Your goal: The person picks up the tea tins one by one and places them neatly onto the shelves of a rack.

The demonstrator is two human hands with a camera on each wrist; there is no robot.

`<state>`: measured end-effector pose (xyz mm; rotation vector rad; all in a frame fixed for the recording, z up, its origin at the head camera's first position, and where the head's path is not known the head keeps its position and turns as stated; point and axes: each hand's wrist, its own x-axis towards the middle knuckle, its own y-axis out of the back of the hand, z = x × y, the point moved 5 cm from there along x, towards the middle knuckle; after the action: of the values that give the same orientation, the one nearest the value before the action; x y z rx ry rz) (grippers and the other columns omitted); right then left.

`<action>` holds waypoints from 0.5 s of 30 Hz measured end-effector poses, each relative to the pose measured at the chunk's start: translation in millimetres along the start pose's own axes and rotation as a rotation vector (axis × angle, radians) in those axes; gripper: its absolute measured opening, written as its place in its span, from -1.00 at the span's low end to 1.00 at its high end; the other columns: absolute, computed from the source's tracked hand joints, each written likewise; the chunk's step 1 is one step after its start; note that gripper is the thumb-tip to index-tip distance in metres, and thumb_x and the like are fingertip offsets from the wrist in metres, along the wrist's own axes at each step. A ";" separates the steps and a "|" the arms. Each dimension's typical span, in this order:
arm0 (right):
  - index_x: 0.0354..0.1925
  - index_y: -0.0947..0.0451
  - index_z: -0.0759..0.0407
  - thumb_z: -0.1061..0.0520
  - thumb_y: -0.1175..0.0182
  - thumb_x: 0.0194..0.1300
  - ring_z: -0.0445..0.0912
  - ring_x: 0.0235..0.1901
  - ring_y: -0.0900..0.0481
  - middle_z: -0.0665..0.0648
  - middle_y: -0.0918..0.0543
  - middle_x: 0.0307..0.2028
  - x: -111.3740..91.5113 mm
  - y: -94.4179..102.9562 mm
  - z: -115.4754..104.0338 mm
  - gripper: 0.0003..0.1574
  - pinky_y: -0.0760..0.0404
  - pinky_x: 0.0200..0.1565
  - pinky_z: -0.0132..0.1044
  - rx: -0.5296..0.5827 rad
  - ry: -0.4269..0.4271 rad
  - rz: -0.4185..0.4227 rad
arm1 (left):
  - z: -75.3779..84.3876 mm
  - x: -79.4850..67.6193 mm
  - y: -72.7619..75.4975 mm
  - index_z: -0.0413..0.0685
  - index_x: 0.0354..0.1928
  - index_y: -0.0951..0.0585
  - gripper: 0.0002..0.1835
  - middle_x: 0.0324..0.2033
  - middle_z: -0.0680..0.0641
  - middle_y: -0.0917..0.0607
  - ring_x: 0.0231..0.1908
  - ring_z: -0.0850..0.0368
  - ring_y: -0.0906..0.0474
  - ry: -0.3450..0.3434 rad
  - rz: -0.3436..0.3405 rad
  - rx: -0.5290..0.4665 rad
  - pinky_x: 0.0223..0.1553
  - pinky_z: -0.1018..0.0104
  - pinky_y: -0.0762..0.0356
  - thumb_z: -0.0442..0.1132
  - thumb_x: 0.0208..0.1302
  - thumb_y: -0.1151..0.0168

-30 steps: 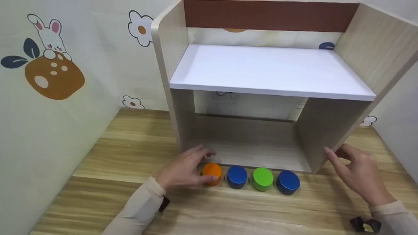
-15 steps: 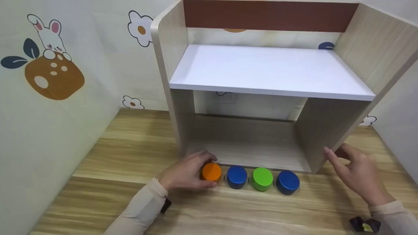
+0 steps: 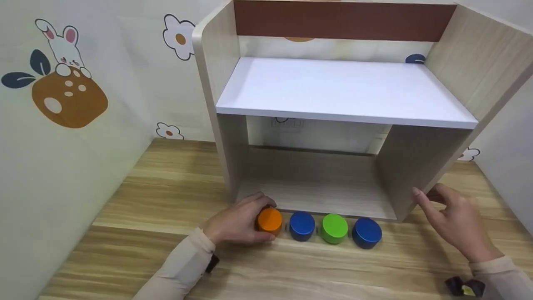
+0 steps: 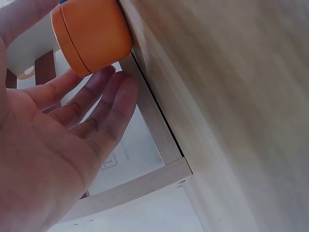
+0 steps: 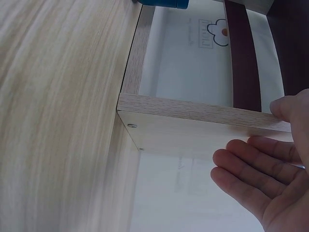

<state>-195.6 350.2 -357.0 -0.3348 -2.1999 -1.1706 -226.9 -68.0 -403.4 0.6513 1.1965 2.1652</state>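
A small round orange jar (image 3: 270, 221) with a lid seam around its side stands on the wooden table. My left hand (image 3: 239, 221) holds it, thumb at its near side and forefinger at its far side; in the left wrist view the other fingers (image 4: 104, 106) stretch past the orange jar (image 4: 96, 34). To its right, in a row, stand a blue jar (image 3: 302, 226), a green jar (image 3: 334, 228) and a second blue jar (image 3: 367, 232). My right hand (image 3: 462, 221) is at the shelf's right side panel, thumb by the front edge, fingers straight along the outer face, holding nothing.
Behind the jars stands a wooden desk shelf with a white upper board (image 3: 345, 91) and a pale bottom board (image 3: 325, 183). Its left side panel (image 3: 218, 112) rises just beyond my left hand. Papered walls (image 3: 125, 166) close off the table at left, back and right.
My left hand's fingers and thumb have closed in around the orange jar from a looser pose over it. The right hand and the other jars have stayed where they were.
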 end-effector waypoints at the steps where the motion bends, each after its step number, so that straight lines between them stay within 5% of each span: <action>1: -0.22 -0.67 0.35 0.18 -0.38 0.30 -0.62 -0.28 -0.46 0.32 -0.76 -0.33 -0.1 -0.1 0.0 -0.79 -0.45 -0.40 -0.73 0.000 0.000 0.000 | -0.1 0.1 -0.2 -0.15 0.15 -0.56 -0.34 -0.01 -0.01 -0.60 -0.05 0.12 -0.51 -0.001 -0.001 0.002 0.08 0.18 -0.55 -0.02 0.04 -0.57; 15: -0.31 -0.66 0.29 0.20 -0.40 0.26 -0.81 -0.26 -0.34 0.27 -0.77 -0.39 -0.3 0.2 -1.0 -0.85 -0.42 -0.38 -0.75 -0.011 0.021 0.030 | 0.8 0.5 -1.2 -0.13 0.10 -0.57 -0.44 -0.08 0.01 -0.60 -0.14 0.15 -0.50 0.020 -0.010 -0.028 -0.01 0.26 -0.55 -0.14 0.06 -0.54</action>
<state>-194.9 349.5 -356.6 -0.3577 -2.1642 -1.1647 -226.5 -66.7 -404.0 0.6124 1.1751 2.1810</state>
